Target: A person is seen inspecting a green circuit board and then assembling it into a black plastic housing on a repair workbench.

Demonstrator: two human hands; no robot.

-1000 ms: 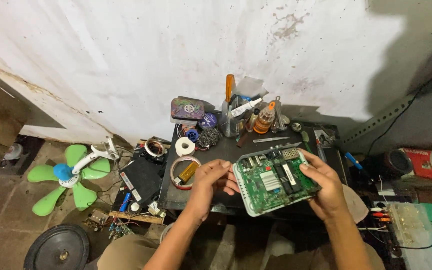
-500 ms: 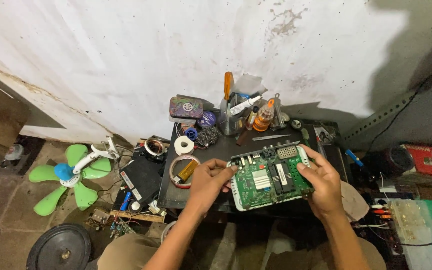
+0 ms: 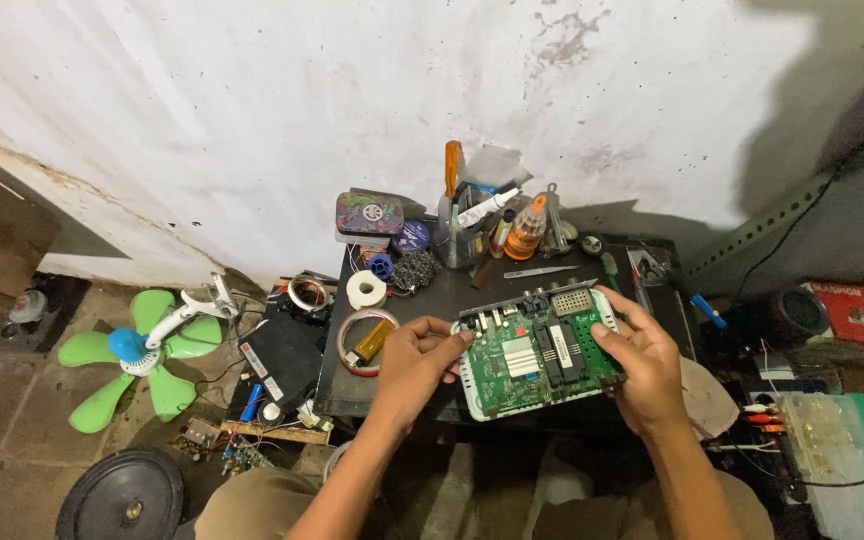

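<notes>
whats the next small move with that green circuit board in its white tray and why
Probably lower the green circuit board in its white plastic tray flat onto the dark tabletop. The left hand and right hand both grip its edges and hold it tilted above the table, so neither is free for the tweezers beside it.

We're looking through one head-worn camera, high above and tilted steeply down toward the stained white wall (image 3: 252,120). The small dark worktable (image 3: 432,300) sits mid-frame at arm's reach, with floor either side and our knees at the bottom edge.
</notes>
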